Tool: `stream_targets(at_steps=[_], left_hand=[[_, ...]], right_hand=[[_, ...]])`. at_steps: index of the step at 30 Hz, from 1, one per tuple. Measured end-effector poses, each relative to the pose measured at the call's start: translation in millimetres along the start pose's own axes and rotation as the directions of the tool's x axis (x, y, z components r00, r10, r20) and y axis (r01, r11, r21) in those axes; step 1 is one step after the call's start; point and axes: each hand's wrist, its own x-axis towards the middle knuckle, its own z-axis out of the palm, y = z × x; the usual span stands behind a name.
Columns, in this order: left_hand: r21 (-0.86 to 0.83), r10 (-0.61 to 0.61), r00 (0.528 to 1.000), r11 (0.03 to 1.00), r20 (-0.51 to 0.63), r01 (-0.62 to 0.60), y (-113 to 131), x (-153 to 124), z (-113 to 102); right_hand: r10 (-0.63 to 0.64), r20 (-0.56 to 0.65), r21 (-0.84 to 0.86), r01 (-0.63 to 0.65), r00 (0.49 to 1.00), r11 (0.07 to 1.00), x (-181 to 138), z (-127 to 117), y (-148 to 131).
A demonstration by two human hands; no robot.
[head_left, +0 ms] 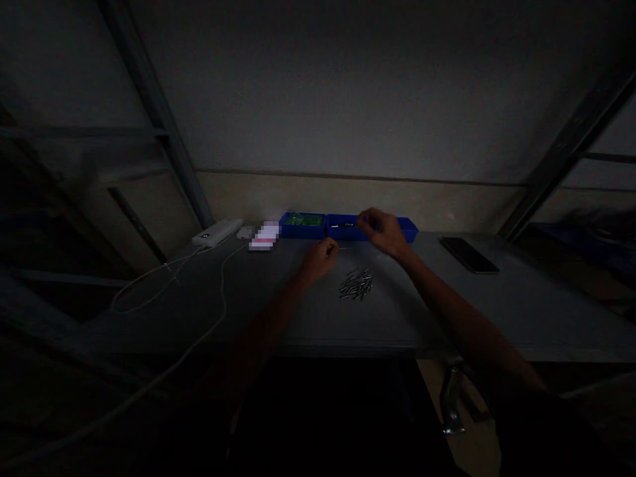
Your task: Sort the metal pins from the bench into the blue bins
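Observation:
My left hand [322, 256] is closed in a pinch on a thin metal pin whose tip sticks out to the right, just above the grey table [278, 311]. My right hand [381, 232] reaches over the right blue tray [410, 230] at the back, fingers curled; what they hold, if anything, is too dark to make out. A small heap of several metal pins or screws [356, 285] lies on the table below and between both hands. A left blue tray [301, 225] holds greenish parts.
A dark phone [468, 255] lies at the right of the table. A white power bank [216, 232] with white cables [163, 278] sits at the left back, beside a small white-and-pink item [264, 236]. Metal shelf struts rise on both sides; a wall stands behind.

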Motion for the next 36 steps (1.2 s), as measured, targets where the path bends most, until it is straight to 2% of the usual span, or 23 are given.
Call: stream_targets(at_steps=[3,7,13,19,24,29,36], left_hand=[[0.019,-0.013,1.000,1.000,-0.006,0.013,-2.7,0.7,-1.2],[0.048,-0.050,0.999,0.998,-0.017,0.051,-3.2,0.4,-1.2],[0.051,-0.026,0.999,0.998,0.039,0.024,2.1,-0.9,3.4],[0.038,-0.030,0.997,0.999,0.071,0.027,4.1,-2.3,3.0],[-0.063,0.010,0.997,0.998,0.071,-0.006,2.0,-1.1,4.3],[-0.039,0.028,0.997,0.999,0.069,-0.025,0.5,0.1,4.6],[0.048,-0.010,0.999,0.999,0.038,0.008,3.5,-0.3,3.0]], right_hand=[[0.012,0.104,0.070,-0.019,0.994,0.997,-10.5,26.4,0.4],[-0.033,0.103,0.064,0.026,0.994,0.998,-24.7,47.3,6.6],[0.011,0.097,-0.073,-0.004,0.995,0.997,-38.6,45.7,15.3],[0.006,0.120,-0.117,0.008,0.993,0.993,-39.2,48.1,14.6],[0.011,0.088,-0.142,0.002,0.996,0.990,-38.9,49.2,17.1],[0.026,0.085,-0.120,-0.016,0.996,0.993,-39.1,50.4,18.3],[0.013,0.077,-0.062,-0.008,0.997,0.998,-38.1,48.1,16.8]])
